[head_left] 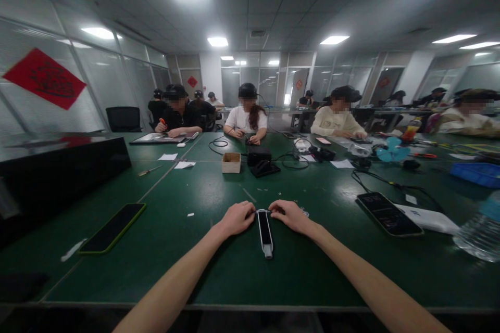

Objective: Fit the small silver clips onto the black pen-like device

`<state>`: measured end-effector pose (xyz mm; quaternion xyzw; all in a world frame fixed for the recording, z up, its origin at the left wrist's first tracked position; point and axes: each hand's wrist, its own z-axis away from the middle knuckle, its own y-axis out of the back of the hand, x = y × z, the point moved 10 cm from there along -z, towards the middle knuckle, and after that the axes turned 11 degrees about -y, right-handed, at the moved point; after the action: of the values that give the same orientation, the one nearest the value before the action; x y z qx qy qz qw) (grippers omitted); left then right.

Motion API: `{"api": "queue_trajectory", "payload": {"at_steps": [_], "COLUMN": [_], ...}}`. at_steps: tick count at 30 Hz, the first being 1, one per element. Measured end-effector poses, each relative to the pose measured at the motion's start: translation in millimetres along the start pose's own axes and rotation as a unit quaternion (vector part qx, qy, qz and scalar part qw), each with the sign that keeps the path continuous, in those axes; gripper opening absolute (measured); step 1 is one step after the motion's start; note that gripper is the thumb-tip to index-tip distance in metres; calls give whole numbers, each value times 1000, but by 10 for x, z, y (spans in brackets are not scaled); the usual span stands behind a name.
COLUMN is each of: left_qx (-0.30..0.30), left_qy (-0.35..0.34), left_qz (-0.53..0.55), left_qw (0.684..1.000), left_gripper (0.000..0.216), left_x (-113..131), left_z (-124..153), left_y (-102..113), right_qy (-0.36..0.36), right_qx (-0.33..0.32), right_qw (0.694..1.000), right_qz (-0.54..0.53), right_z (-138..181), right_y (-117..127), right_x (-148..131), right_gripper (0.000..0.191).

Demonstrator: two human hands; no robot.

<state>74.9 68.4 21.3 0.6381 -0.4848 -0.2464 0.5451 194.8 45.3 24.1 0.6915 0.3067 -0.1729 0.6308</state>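
Note:
A long, narrow device with a white edge and a black face (265,231) lies on the green table in front of me, its narrower end towards me. My left hand (238,217) is at the left of its far end, fingers curled and pinched together there. From the other side, my right hand (291,215) pinches at the right of the same end. Fine parts between the fingertips are too small to make out. Several small metal rings (304,212) lie just beyond my right hand, partly hidden by it.
A green-edged phone (113,229) lies at left, a black phone (388,213) at right beside a water bottle (480,229). Ahead stand a small open cardboard box (231,163) and a black device (260,158) with cables. A screwdriver (150,170) lies far left. People work across the table.

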Motion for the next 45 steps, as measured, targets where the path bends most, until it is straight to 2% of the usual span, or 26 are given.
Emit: {"api": "queue_trajectory", "payload": {"at_steps": [8, 24, 45], "left_qx": [-9, 15, 6], "left_qy": [6, -17, -8], "left_qz": [4, -10, 0], "left_qw": [1000, 1000, 1000], "left_gripper": [16, 12, 13], "left_x": [6, -7, 0], "left_z": [-2, -6, -10], "left_y": [2, -15, 0], "right_qy": [7, 12, 14], "right_qx": [7, 35, 14], "right_qw": [1000, 999, 999], "right_qz": [5, 10, 48], "right_z": [-4, -17, -7], "right_y": [-12, -32, -65], "right_x": [-23, -70, -57], "right_gripper": [15, 17, 22]}}
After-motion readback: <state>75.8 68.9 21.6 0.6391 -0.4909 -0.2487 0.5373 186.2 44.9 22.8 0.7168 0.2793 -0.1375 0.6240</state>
